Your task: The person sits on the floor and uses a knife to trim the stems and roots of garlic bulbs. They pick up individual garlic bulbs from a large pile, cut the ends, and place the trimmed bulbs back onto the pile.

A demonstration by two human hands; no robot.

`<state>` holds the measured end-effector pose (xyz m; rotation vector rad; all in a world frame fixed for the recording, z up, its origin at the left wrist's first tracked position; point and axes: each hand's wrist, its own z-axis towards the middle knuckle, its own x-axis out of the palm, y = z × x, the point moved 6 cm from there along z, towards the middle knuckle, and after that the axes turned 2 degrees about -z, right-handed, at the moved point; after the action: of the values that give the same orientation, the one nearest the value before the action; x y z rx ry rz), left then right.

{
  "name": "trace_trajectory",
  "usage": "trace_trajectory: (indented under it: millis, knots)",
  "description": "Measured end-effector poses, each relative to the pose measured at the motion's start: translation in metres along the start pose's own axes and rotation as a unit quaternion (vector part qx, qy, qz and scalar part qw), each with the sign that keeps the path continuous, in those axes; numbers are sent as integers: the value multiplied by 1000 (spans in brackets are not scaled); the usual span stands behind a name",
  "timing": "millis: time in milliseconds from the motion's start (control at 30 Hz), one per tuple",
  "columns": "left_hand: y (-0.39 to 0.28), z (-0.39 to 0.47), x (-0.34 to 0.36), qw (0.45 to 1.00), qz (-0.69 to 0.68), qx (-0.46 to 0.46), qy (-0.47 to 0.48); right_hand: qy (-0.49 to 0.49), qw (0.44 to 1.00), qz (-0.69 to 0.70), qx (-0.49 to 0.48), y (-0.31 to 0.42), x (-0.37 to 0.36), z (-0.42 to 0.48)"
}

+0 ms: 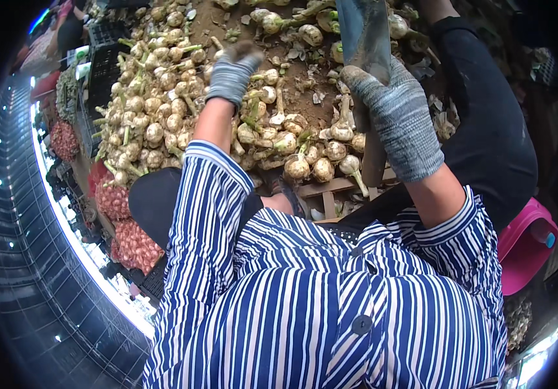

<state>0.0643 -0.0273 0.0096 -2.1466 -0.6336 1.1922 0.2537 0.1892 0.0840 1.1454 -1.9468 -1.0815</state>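
Note:
My right hand (pixel 400 121), in a grey knit glove, is closed around the handle of a broad-bladed knife (pixel 364 29). Its wide metal blade points away from me, and the lower end of the handle (pixel 375 160) sticks out below my fist. My left hand (pixel 236 73), gloved alike, hovers over a heap of pale bulbs (pixel 155 116) that look like garlic. Blur hides its fingertips, so whether they hold anything is unclear. Between my legs lie more bulbs (pixel 296 167) with stubby stems, among soil (pixel 315 102) and papery skins.
Wooden slats (pixel 330 204) show under the near bulbs, by my foot. Black plastic crates (pixel 103 58) stand beyond the heap at left. Red mesh sacks (pixel 135 245) filled with bulbs sit left of my knee. A pink plastic container (pixel 522 248) is at my right. Another person (pixel 48 53) is far left.

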Motion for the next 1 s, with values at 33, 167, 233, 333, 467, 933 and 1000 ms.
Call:
trace_trajectory:
  millis: [33,167,233,333,467,933,1000]
  knots:
    - [29,15,8,996,82,3,39,0,1000,4,5,-4,0,2]
    - [64,31,51,854,506,-66,99,-3,998,-1,64,-5,-1,-3]
    - [79,37,60,814,559,-92,125,-11,994,9,108,1,4,-4]
    - [90,41,64,791,588,-81,152,-25,994,-19,101,-7,5,0]
    - [90,37,46,960,274,-2,53,-5,995,-80,61,-17,5,7]
    - [-27,-99,38,951,-148,72,260,65,733,-510,-445,19,68,-35]
    - [-25,-106,35,953,-138,80,258,75,724,-512,-456,15,73,-39]
